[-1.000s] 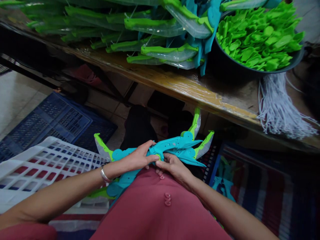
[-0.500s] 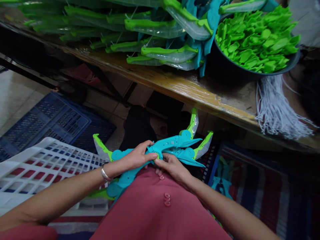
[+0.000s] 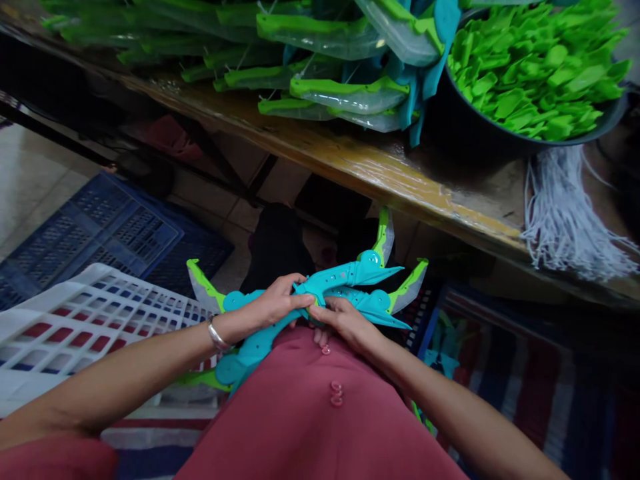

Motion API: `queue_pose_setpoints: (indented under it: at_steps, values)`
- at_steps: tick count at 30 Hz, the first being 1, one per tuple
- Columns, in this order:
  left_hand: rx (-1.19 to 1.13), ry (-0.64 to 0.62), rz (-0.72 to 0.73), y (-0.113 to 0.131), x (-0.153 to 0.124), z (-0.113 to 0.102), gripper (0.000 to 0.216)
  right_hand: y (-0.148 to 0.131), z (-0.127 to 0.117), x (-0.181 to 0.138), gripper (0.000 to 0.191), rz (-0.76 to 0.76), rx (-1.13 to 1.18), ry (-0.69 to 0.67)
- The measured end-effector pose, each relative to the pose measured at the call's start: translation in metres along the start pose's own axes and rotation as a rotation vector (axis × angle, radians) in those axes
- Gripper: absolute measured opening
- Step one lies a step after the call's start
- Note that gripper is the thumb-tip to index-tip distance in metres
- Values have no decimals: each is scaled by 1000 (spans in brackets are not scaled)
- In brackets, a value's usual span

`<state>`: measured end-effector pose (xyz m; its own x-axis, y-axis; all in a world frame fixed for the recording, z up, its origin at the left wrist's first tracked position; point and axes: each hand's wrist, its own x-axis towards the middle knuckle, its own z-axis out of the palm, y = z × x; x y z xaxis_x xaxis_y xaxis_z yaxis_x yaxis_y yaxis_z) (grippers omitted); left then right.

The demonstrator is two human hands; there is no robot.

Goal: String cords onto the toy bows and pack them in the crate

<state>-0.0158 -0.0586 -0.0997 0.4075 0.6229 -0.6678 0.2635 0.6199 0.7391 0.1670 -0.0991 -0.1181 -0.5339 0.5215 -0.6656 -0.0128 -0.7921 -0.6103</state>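
Centre frame, over the lap: bundle of teal plastic parts (image 3: 345,287) with green tips, pinched at mid-length by left hand (image 3: 273,303) and right hand (image 3: 345,323), fingertips meeting. Slightly higher in frame than half a second ago; grip unchanged. Upper frame: surface (image 3: 380,170) bearing stacked green-and-clear pieces (image 3: 345,93); upper right, dark bowl (image 3: 480,133) of green bits. Lower left: white crate (image 3: 85,327).

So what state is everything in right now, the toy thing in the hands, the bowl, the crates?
Left hand: gripping the teal toy.
Right hand: pinching the toy's middle.
Teal toy: held over the lap, green-tipped arms splayed.
Black bowl: heaped with green pieces.
White crate: lying beside the lap.
White strings: hanging over the bench edge.
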Motion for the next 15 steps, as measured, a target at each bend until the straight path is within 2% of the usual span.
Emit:
queue_pose_setpoints:
  at_steps: [4,6,8,11,13,15]
  values:
    - [-98,-9,-80,14,6,-4,45,-9,-11,-3,70,21,-16,34]
    - [-151,-1,-114,21,7,-5,38,-15,-15,-9,69,-16,-151,88]
    - [-194,5,-140,26,8,-5,33,-20,-16,-19,61,-177,-415,246]
    - [-221,2,-173,26,9,-2,30,-22,-12,-31,45,-575,-843,505]
    - [-239,-4,-193,21,12,1,29,-21,-6,-34,34,-747,-1032,505]
    - [-254,-11,-199,17,13,3,30,-19,0,-34,24,-821,-1152,473]
